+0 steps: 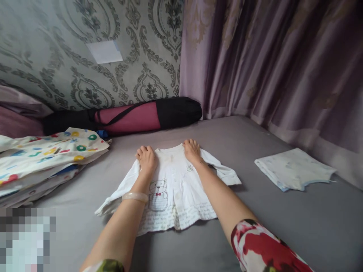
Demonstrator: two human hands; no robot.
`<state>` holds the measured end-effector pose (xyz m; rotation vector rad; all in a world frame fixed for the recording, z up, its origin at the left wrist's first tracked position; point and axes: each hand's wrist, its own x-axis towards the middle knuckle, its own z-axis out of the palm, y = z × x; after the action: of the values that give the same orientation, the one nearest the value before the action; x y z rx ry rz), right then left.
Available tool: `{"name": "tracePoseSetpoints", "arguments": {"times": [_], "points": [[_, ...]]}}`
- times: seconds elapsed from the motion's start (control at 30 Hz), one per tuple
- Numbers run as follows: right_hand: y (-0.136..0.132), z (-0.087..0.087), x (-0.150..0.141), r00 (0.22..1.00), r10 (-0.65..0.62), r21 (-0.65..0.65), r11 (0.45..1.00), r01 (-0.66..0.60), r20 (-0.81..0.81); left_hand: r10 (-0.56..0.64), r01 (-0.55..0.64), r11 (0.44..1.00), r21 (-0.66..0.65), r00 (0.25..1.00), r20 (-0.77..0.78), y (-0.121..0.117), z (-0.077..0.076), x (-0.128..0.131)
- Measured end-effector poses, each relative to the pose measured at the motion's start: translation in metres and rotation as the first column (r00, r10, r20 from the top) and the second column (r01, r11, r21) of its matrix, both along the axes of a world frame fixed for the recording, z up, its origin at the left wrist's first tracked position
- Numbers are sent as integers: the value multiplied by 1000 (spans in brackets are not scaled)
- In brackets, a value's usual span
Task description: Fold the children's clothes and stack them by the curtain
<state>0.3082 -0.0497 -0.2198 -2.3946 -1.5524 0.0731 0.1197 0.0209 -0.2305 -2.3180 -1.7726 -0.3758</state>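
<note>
White shirt (pixel 171 175) on grey sheet (pixel 235 136), spread nearside of the grip — left hand (pixel 146 159) and right hand (pixel 193 151) grasping its 2 shoulders, pinch partly hidden, firmness unclear. Uneven pull could twist it — or bunch the front.

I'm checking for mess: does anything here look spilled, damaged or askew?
Nothing looks spilled or clearly damaged. The shirt looks slightly askew: its hem is wavy, and the sleeve at picture left reaches lower than the other.

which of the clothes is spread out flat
The white shirt with the bear, under left hand and right hand; the pale garment at right is folded, the clothes at left are piled.
</note>
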Motion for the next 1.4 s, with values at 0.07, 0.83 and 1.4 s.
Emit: {"name": "tracePoseSetpoints", "arguments": {"times": [0.07,0.83,1.4], "points": [[0,9,2,996,30,-43,999,-33,-78,-21,22,1000,18,999,-27,-2,3,2],[-147,55,117,799,-78,-403,890,-213,-596,-414,474,854,-213,868,274,-85,20,78],[-150,72,106,988,76,-111,990,-92,-138,-506,561,824,-77,790,346,-111,-21,101]]}}
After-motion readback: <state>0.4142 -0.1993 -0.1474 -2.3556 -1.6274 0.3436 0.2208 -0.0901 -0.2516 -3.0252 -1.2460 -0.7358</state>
